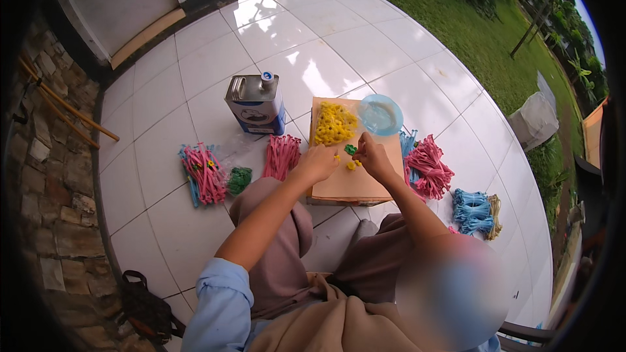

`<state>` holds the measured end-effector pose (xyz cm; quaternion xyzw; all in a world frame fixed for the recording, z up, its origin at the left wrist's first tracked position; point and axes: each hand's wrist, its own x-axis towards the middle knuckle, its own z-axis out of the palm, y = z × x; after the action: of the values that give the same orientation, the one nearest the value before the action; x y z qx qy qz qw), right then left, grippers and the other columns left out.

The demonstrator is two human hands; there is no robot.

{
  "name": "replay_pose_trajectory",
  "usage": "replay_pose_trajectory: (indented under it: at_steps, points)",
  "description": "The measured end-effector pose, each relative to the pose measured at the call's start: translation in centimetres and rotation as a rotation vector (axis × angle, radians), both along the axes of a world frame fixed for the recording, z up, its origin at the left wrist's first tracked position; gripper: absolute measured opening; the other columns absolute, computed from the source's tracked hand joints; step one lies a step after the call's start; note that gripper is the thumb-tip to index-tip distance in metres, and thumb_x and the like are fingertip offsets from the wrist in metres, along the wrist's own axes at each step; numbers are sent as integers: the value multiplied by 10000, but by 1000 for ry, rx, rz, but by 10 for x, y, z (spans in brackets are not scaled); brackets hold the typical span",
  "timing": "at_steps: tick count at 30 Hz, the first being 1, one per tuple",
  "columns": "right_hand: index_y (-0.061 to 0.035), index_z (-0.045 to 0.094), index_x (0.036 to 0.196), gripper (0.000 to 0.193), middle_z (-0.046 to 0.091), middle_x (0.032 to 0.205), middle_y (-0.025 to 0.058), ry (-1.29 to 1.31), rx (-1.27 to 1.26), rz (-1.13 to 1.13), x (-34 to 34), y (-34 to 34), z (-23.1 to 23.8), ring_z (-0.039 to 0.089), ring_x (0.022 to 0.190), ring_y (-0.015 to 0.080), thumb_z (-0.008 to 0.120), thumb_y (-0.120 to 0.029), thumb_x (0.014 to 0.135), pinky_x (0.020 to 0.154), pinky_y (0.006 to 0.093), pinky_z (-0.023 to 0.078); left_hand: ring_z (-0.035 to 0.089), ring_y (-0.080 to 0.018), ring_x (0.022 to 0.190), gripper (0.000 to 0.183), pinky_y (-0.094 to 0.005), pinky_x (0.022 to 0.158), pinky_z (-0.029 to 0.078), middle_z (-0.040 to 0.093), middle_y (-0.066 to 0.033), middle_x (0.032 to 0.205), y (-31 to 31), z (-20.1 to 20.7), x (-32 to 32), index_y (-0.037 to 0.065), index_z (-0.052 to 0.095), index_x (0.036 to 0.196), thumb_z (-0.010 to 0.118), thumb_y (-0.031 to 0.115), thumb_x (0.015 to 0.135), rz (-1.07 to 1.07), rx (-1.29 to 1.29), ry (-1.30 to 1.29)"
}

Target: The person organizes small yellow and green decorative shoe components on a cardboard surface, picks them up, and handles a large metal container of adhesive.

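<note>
My left hand [317,163] is over the left part of a tan board or box top [365,187], its fingers closed on a small yellow flower-like piece [336,157]. Across from it, my right hand [372,158] is closed in a pinch; what sits between its fingertips is too small to make out. Small green pieces [351,150] lie just left of the right fingers, with a few loose yellow pieces [353,165] below them. Beyond both hands rests a clear bag of yellow flower-like pieces [335,123]. A light blue round dish [381,115] stands at the far right corner.
Behind on the left stands a metal can [256,105]. Pink bundles [282,156] flank the board, with another pink bundle [430,168] to the right. Further left are a mixed bundle [203,174] and a green bag [239,180]. Blue bundles [473,212] lie right on the tiles.
</note>
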<state>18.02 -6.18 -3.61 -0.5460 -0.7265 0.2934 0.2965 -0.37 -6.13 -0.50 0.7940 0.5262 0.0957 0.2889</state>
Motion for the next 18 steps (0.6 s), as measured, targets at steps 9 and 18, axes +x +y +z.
replay_pose_trajectory:
  at_steps: [9, 18]
  points:
    - [-24, 374, 904, 314, 616, 781, 121, 425, -115, -12, -15, 8, 8, 631, 759, 191, 619, 44, 721, 631, 297, 504, 607, -226, 791, 301, -342, 688, 467, 641, -124, 843, 42, -22, -2, 57, 621, 962, 516, 318, 854, -195, -181, -183]
    - [-23, 378, 913, 326, 600, 774, 129, 119, -170, -28, -16, 6, 13, 631, 706, 196, 619, 54, 707, 606, 287, 502, 585, -152, 757, 317, -267, 692, 483, 618, -132, 923, 54, -41, -12, -25, 573, 1064, 513, 202, 851, 27, -318, -381]
